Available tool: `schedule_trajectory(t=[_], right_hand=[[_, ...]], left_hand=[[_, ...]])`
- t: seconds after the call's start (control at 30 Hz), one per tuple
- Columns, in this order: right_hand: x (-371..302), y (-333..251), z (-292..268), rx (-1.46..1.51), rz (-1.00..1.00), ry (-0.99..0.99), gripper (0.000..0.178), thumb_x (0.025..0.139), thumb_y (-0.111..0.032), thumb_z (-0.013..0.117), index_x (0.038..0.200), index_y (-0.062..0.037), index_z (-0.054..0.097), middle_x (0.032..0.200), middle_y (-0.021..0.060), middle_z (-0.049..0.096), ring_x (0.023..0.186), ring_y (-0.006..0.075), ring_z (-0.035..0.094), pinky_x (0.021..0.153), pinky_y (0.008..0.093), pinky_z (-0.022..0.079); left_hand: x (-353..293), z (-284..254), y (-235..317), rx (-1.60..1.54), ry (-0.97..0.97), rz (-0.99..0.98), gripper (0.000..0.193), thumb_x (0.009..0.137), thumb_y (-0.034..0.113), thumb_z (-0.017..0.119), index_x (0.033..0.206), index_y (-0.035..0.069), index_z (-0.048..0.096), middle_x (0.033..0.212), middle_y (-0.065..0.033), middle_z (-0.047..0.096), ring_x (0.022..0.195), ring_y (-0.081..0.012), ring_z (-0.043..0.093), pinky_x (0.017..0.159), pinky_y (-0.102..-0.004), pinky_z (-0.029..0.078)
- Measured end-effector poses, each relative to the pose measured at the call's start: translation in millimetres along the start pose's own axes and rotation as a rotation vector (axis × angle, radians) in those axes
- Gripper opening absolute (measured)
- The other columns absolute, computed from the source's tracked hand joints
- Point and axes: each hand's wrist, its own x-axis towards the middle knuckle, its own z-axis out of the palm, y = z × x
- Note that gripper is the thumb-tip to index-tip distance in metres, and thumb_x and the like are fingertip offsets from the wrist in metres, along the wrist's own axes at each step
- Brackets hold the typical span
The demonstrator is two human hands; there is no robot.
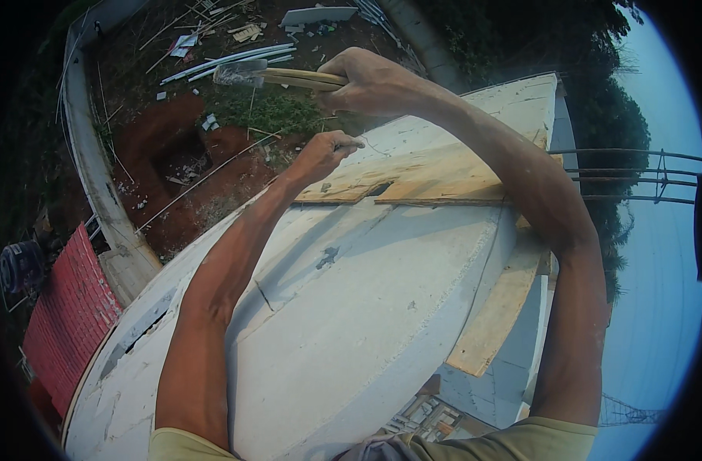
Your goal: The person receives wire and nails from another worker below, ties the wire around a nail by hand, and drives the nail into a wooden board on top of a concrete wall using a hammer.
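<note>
My right hand (pixel 378 81) is raised beyond the far end of the pale slab, closed round the wooden handle of a hammer (pixel 303 77). Its greyish head points left and is smeared by motion. Lower and nearer, my left hand (pixel 326 157) is closed in a pinch above the slab's far part. Something small and thin shows at its fingertips, too fine to name; a thin curved strand lies just right of them. Below both hands, weathered wooden boards (pixel 451 173) lie across the pale slab (pixel 366 284), with a dark gap between two of them.
Another plank (pixel 495 319) slants down at the slab's right side. Rebar rods (pixel 635 177) stick out to the right. Far below on the left are a dug pit (pixel 183 160), pale pipes (pixel 232 61), scattered debris and a red corrugated roof (pixel 70 319). The slab's left edge drops off.
</note>
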Motion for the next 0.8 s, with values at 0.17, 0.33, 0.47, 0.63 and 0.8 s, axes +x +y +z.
schedule_trajectory(t=[0.17, 0.33, 0.47, 0.63, 0.8], right_hand=[[0.1, 2.4, -2.4, 0.007, 0.010, -0.008, 0.028, 0.082, -0.019, 0.067, 0.094, 0.0055, 0.075, 0.061, 0.0075, 0.056, 0.056, 0.0171, 0.052, 0.056, 0.0364, 0.042], [2.8, -3.6, -3.0, -0.093, -0.023, -0.063, 0.028, 0.082, -0.018, 0.065, 0.093, 0.0058, 0.075, 0.060, 0.0079, 0.057, 0.055, 0.0171, 0.052, 0.054, 0.0362, 0.041], [0.5, -3.9, -5.5, -0.101, -0.005, 0.021, 0.026, 0.081, -0.017, 0.066, 0.091, 0.0060, 0.075, 0.062, 0.0116, 0.061, 0.055, 0.0181, 0.055, 0.055, 0.0370, 0.045], [2.4, -11.5, -5.4, -0.081, 0.023, 0.013, 0.027, 0.081, -0.017, 0.068, 0.093, 0.0063, 0.075, 0.064, 0.0140, 0.063, 0.056, 0.0198, 0.058, 0.057, 0.0365, 0.048], [0.6, 2.0, -9.6, -0.141, 0.057, 0.074, 0.025, 0.088, -0.023, 0.070, 0.095, 0.0008, 0.074, 0.062, 0.0082, 0.059, 0.055, 0.0166, 0.057, 0.056, 0.0369, 0.047]], left_hand=[[4.7, 10.4, 10.8, 0.045, 0.308, -0.069, 0.024, 0.098, 0.017, 0.065, 0.110, -0.003, 0.072, 0.096, -0.0155, 0.071, 0.087, -0.0227, 0.066, 0.081, -0.0359, 0.051], [0.8, 5.0, -2.3, 0.060, 0.358, -0.022, 0.025, 0.097, 0.017, 0.064, 0.108, -0.004, 0.072, 0.099, -0.0167, 0.072, 0.088, -0.0248, 0.067, 0.083, -0.0368, 0.051], [-4.1, 0.6, -11.7, 0.082, 0.348, -0.041, 0.026, 0.097, 0.020, 0.063, 0.107, -0.003, 0.072, 0.103, -0.0173, 0.073, 0.091, -0.0272, 0.068, 0.085, -0.0388, 0.051], [1.1, -5.8, 1.2, 0.096, 0.380, -0.088, 0.028, 0.095, 0.021, 0.063, 0.108, -0.002, 0.073, 0.100, -0.0183, 0.074, 0.090, -0.0293, 0.069, 0.084, -0.0394, 0.052], [-3.7, -11.5, 22.9, 0.301, -0.022, -0.145, 0.030, 0.093, 0.021, 0.063, 0.110, -0.002, 0.074, 0.094, -0.0180, 0.074, 0.079, -0.0293, 0.070, 0.078, -0.0407, 0.053]])
